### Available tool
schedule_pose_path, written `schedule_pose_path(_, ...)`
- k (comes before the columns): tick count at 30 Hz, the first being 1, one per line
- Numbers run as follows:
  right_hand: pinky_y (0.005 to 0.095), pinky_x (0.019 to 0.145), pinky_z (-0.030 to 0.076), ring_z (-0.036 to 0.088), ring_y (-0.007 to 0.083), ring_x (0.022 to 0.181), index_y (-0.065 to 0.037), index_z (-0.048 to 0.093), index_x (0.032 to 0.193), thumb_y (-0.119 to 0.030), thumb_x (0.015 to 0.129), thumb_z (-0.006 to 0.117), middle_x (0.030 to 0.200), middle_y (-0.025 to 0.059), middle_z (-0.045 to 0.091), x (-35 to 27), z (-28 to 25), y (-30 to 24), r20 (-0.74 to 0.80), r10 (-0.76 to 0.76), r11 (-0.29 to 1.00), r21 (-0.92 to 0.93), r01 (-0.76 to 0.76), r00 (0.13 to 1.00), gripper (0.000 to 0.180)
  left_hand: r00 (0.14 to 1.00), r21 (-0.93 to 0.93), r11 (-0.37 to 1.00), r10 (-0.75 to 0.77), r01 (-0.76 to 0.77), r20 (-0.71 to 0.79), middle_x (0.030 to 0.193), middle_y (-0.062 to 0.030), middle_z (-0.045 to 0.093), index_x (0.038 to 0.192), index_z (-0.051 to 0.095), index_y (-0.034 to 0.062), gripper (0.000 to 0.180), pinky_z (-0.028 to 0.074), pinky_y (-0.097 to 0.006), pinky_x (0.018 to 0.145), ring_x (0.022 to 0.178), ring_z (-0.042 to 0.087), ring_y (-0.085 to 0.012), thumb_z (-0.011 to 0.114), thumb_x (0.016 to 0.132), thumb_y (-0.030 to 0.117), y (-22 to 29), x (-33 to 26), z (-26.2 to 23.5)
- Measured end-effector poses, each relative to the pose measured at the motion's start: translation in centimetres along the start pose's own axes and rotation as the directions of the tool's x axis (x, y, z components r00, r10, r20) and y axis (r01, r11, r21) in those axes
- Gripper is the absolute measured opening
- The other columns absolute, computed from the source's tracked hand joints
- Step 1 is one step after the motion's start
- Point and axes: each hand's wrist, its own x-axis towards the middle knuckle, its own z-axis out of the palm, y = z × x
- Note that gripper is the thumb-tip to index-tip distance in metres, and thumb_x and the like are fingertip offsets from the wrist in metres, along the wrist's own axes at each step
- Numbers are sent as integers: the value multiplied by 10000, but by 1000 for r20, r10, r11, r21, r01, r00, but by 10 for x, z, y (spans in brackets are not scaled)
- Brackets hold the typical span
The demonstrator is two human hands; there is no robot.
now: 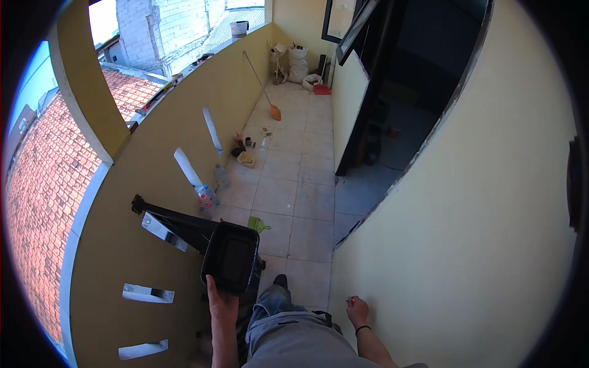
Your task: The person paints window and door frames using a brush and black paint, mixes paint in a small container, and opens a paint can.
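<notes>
My left hand (223, 302) grips the near edge of a rectangular black plastic tub (210, 256), its thumb over the rim. The inside of the tub is dark, so I cannot tell what it holds. Behind the tub, a long black frame (175, 219) runs along the yellow parapet wall; whether the two touch is unclear. Close to the right-hand wall, my right hand (358, 311) is closed around something small with a reddish tip, too little of it showing to name. A dark band circles that wrist.
A green dustpan (257, 224) lies on the tiled floor (274, 190) ahead. Plastic bottles (208, 195) and a beige bowl (246, 159) stand along the parapet (184, 122). Farther off are an orange broom (275, 112), a red dustpan (321, 89) and white sacks (298, 64). A dark doorway (392, 135) opens right.
</notes>
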Motion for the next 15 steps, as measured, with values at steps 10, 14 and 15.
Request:
schedule_pose_path(10,529,862,600,753,413,952,-64,807,942,-380,1025,615,941,217,781,80,15,7,262,481,876,-187,-445,837,379,945,299,945,-215,136,248,1603,-132,514,1604,414,31,770,434,-500,1213,1453,530,-301,660,1048,505,-88,309,197)
schedule_pose_path(14,519,899,596,752,386,1001,-100,815,984,-453,1041,583,995,165,794,162,31,-22,368,554,832,-222,-508,747,426,919,358,915,-291,186,267,1623,-135,488,1625,390,55,762,408,-518,1226,1475,499,-313,618,1067,520,-157,409,254)
schedule_pose_path(15,519,899,596,752,386,1001,-100,815,984,-453,1041,583,995,165,794,185,37,-28,356,582,811,-197,-550,731,426,916,375,900,-325,222,236,1629,-136,485,1628,389,64,751,400,-517,1228,1473,503,-319,596,1075,528,-178,432,274)
